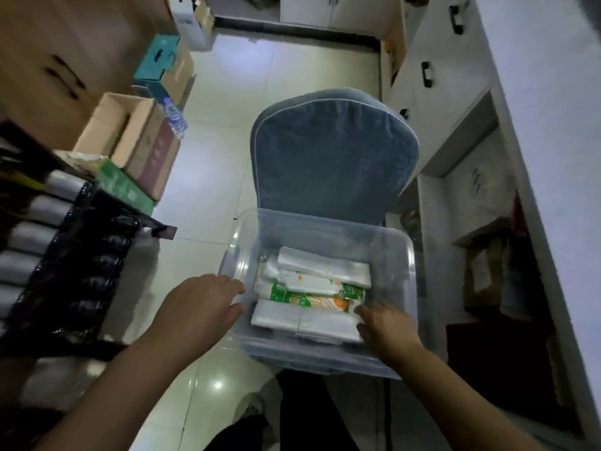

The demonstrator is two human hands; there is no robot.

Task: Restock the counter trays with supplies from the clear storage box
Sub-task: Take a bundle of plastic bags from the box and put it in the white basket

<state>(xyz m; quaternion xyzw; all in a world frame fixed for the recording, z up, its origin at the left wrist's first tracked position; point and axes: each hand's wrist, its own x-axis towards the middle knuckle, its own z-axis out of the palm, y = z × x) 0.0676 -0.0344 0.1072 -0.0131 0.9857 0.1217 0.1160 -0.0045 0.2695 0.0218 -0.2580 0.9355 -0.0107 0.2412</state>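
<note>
My left hand (201, 304) rests with loose, straight fingers on the clear storage box (406, 255) rim. My right hand (385, 327), inside, seems to pinch the white bag pack (292, 320). The green pack (292, 296) lies just beyond that grip. The packs I see are all inside, so restocking has barely begun.

A blue chair (335, 157) (cushioned) stands near cardboard boxes (143, 148).

The place reads as a back storeroom: cardboard cartons (143, 148) stacked up and to the left of the left fingers (232, 288), white cabinets (432, 102) with black handles well beyond the right fingers (362, 310), wrapped packs (305, 320) in a clear storage box (403, 265) at both, a glossy tiled floor (227, 102) beneath
</note>
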